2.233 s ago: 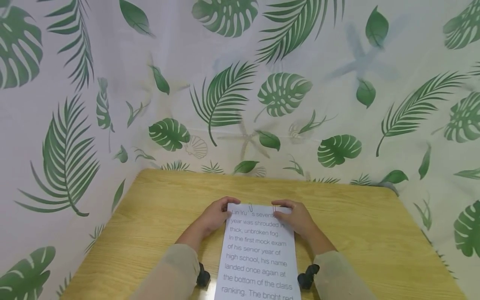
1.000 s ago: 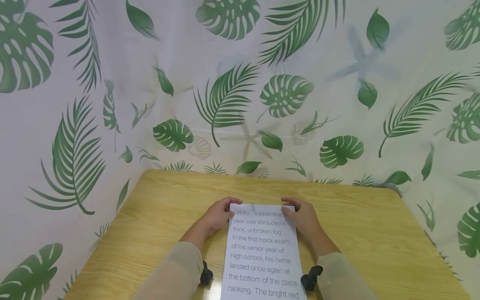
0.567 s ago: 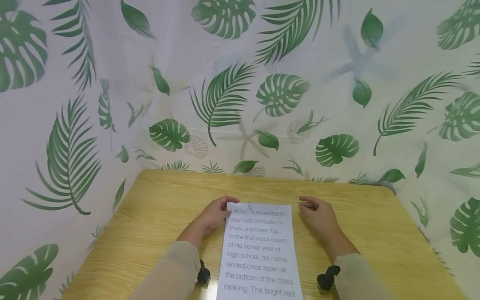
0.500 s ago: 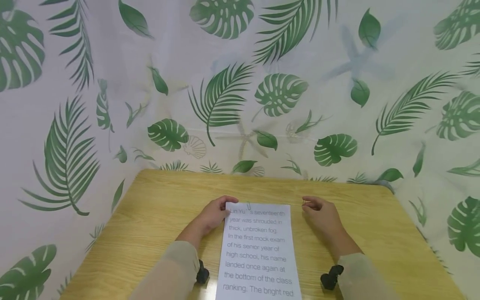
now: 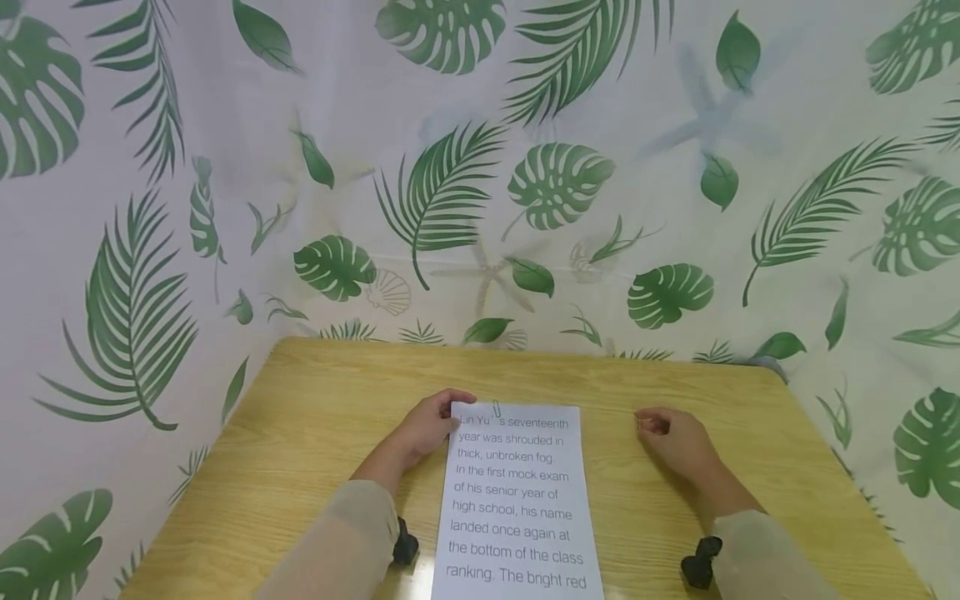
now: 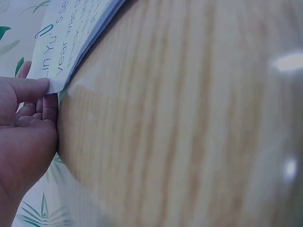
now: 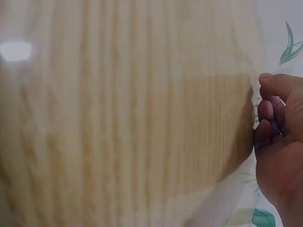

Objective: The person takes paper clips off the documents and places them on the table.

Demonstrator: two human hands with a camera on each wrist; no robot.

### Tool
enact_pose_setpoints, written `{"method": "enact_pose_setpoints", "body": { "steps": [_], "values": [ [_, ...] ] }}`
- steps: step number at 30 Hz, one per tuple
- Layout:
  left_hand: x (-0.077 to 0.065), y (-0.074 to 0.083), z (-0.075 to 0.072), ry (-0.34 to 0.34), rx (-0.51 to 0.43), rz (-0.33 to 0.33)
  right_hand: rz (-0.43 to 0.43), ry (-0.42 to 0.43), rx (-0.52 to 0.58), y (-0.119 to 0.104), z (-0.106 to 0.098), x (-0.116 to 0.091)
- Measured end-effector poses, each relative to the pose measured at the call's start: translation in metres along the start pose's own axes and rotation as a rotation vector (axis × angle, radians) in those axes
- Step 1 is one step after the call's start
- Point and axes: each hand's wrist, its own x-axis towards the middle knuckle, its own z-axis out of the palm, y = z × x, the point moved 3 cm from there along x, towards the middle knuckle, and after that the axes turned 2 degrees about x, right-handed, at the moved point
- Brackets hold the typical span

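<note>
A small stack of white printed sheets [image 5: 517,492] lies on the table, its far end toward the wall. My left hand [image 5: 426,431] pinches the far left corner, thumb on top and fingers beneath, as the left wrist view also shows. A greenish paper clip [image 5: 497,409] sits on the top edge, near that hand. To the right of the sheets, apart from them, my right hand [image 5: 681,440] is low over the table with thumb and index fingertips together. The reddish paper clip it pulled off is hidden in the fingertips; the right wrist view shows the thumb [image 7: 272,82] covering that spot.
The wooden table [image 5: 360,375] has its far edge against a white leaf-print curtain [image 5: 465,183], which also runs along the left and right sides. A black wrist camera [image 5: 702,562] is worn on the right sleeve, another [image 5: 405,543] on the left.
My right hand slid the reddish paper clip off the top right edge of the sheets, then moved right and down toward the table. My left hand has kept its pinch on the corner.
</note>
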Motion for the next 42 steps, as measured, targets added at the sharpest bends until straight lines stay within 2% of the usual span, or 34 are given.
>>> {"method": "enact_pose_setpoints", "body": {
  "steps": [7,23,28,31,35,42],
  "values": [
    [0.000,0.003,-0.001,0.004,-0.027,0.001,-0.020,-0.032,-0.026,0.000,-0.003,0.001],
    [-0.003,0.005,-0.001,-0.004,-0.014,-0.001,0.010,-0.077,-0.004,0.001,-0.005,0.002],
    [-0.003,0.004,0.000,-0.005,-0.022,-0.005,0.027,-0.029,0.040,-0.001,-0.009,0.002],
    [-0.002,0.003,0.000,-0.005,-0.023,-0.004,0.012,0.043,0.101,-0.012,-0.012,0.003],
    [-0.002,0.002,-0.001,-0.005,-0.023,-0.003,-0.019,0.116,0.178,-0.043,-0.011,0.008],
    [-0.002,0.002,0.000,-0.013,-0.033,0.000,-0.102,0.144,0.282,-0.096,0.014,0.020]
  ]
}}
